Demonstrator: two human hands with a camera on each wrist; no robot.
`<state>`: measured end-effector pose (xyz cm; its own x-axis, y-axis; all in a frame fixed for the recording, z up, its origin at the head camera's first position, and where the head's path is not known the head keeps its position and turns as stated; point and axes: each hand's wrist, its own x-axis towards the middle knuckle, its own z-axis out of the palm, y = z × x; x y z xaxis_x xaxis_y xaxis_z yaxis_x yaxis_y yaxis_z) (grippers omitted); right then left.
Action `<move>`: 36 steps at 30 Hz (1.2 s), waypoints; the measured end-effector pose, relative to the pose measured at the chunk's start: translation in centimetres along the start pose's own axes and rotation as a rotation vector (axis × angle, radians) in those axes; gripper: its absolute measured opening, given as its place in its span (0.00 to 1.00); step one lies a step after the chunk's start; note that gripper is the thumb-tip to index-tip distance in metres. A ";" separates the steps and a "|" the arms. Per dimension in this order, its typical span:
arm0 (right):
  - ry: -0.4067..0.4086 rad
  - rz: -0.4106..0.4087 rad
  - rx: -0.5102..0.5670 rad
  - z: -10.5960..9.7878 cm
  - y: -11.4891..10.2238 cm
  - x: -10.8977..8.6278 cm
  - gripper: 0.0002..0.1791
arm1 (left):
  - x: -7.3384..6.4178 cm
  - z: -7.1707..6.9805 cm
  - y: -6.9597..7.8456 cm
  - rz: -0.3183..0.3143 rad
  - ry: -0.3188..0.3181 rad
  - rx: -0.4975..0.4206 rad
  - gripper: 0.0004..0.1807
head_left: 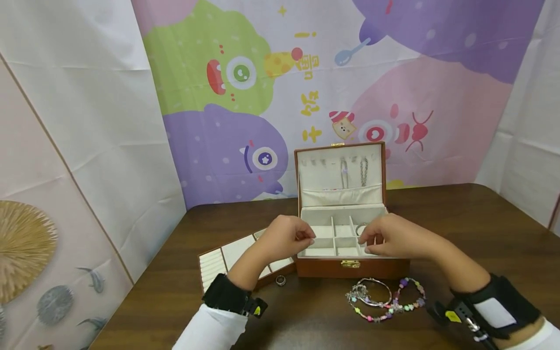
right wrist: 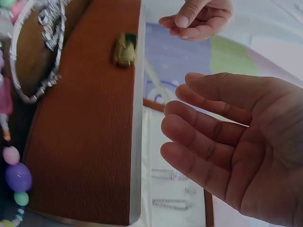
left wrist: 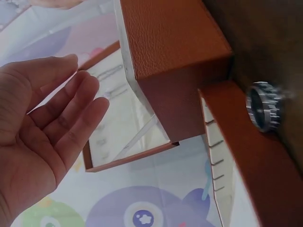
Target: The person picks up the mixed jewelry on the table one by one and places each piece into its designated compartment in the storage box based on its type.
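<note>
A brown jewelry box (head_left: 319, 269) stands with its lid up, its pale inside divided into compartments. Over the left side of the box hovers my left hand (head_left: 288, 236), fingers loosely bent and nothing in them, as the left wrist view confirms. My right hand (head_left: 389, 236) is above the right compartments, its fingers (right wrist: 189, 156) relaxed and holding nothing. Under it, a silvery ring-shaped piece (head_left: 360, 229) shows in a compartment, partly covered. Two necklaces hang inside the lid, one a silver chain necklace (head_left: 364, 171).
Left of the box lies a lift-out tray (head_left: 234, 250) with ring slots, partly behind my left arm. A ring (head_left: 280, 280) is in front of it. Before the box lie a silver bracelet (head_left: 389, 294) and colourful beaded jewelry (head_left: 370, 318). A cartoon-printed cloth (head_left: 218, 155) hangs behind the table.
</note>
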<state>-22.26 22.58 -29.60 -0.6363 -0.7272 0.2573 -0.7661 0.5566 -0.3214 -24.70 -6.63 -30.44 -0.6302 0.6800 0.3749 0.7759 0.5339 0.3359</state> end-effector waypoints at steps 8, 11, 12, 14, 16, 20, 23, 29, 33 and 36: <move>-0.042 -0.063 0.044 1.3 -2.0 -1.0 0.04 | -3.0 -0.2 1.0 0.055 -0.009 0.022 0.02; -0.061 -0.084 0.051 2.1 -2.3 -1.1 0.04 | -3.5 -0.1 1.3 0.075 -0.008 0.014 0.02; -0.070 -0.091 0.049 2.4 -2.4 -1.1 0.04 | -3.5 -0.1 1.3 0.079 -0.007 0.011 0.02; -0.088 -0.100 0.031 3.0 -2.5 -1.0 0.04 | -3.6 0.1 1.4 0.081 -0.012 0.008 0.02; -0.119 -0.102 0.019 3.5 -2.6 -1.0 0.06 | -3.6 0.4 1.3 0.085 -0.025 0.006 0.02; -0.207 -0.056 0.023 4.7 -2.6 -1.1 0.10 | -3.5 1.0 1.5 0.090 -0.059 0.005 0.02; -0.246 -0.036 0.009 5.6 -2.6 -1.1 0.12 | -3.5 1.4 1.7 0.092 -0.080 -0.002 0.02; -0.257 -0.041 -0.026 6.3 -2.6 -1.1 0.14 | -3.5 2.0 1.7 0.098 -0.098 -0.027 0.02; -0.270 -0.028 -0.041 6.1 -2.6 -1.0 0.14 | -3.4 2.1 1.8 0.083 -0.108 -0.039 0.02; -0.283 -0.008 -0.033 6.0 -2.6 -1.1 0.13 | -3.3 2.2 1.9 0.054 -0.126 -0.062 0.02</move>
<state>-19.03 19.50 -34.48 -0.5829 -0.8125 -0.0064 -0.7767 0.5595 -0.2895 -21.09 -6.79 -32.99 -0.5761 0.7667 0.2834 0.8029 0.4656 0.3723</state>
